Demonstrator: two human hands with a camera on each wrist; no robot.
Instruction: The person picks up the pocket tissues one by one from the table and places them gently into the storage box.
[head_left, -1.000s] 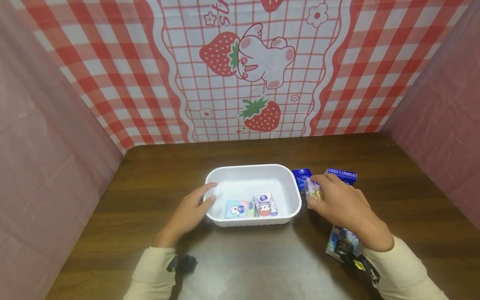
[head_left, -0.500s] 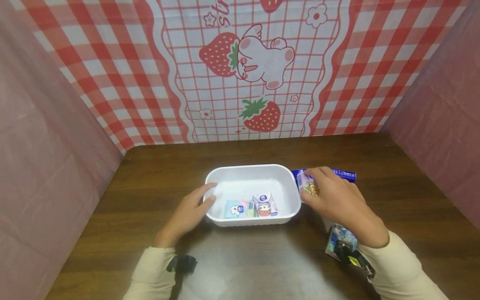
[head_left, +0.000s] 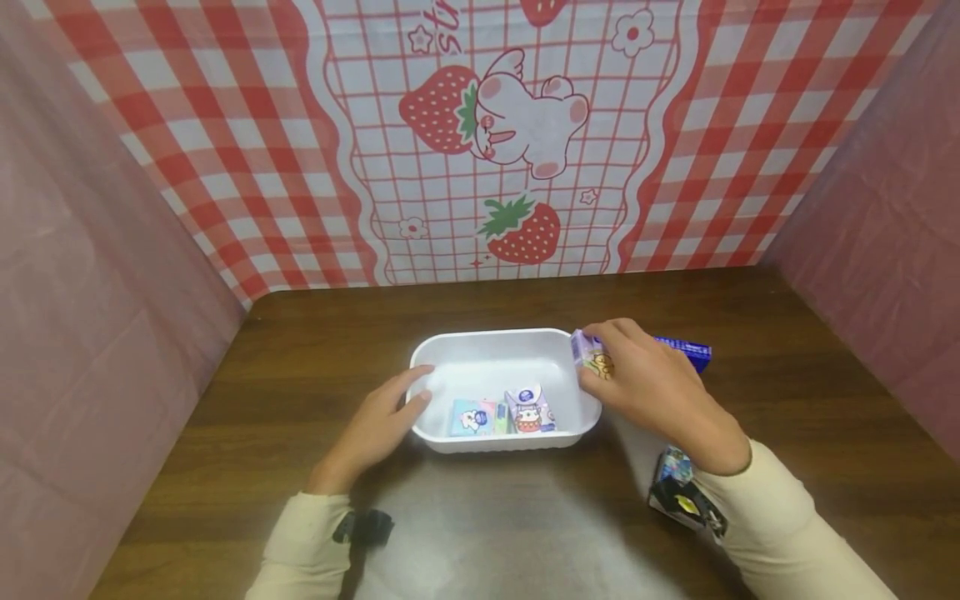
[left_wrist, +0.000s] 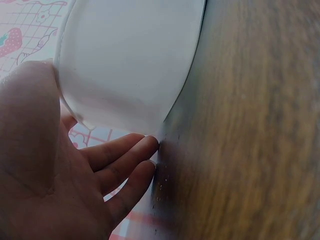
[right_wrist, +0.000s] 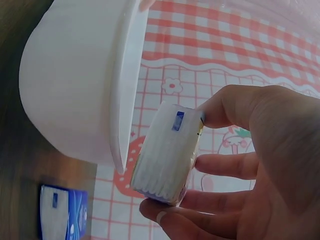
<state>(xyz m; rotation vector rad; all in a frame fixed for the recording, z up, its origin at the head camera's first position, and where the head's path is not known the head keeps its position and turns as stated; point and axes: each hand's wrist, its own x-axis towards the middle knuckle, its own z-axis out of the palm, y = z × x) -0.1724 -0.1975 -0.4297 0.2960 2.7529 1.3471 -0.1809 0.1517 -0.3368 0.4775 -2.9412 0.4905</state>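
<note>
My right hand (head_left: 648,375) grips a lilac pocket tissue pack (head_left: 592,354) with a cartoon print, at the right rim of the white plastic basin (head_left: 504,444). The right wrist view shows the thumb on one edge of the pack (right_wrist: 167,155) and fingers on the other, its folded white side towards the camera. My left hand (head_left: 381,425) touches the basin's left rim with thumb and index finger. In the left wrist view its other fingers (left_wrist: 127,160) extend loosely below the basin wall (left_wrist: 130,60). Inside the basin lie a blue-pink tissue pack (head_left: 474,418) and a lilac one (head_left: 531,410).
Behind my right hand lies a blue tissue pack (head_left: 686,352) on the dark wooden table (head_left: 330,333). Another blue pack (right_wrist: 62,212) shows beside the basin. A colourful pack (head_left: 675,471) is partly hidden under my right wrist. A strawberry-print cloth (head_left: 517,208) hangs behind the table.
My right hand has moved left with the lilac tissue pack, from beside the blue packs to the basin's right rim. The left hand and the basin have stayed in place.
</note>
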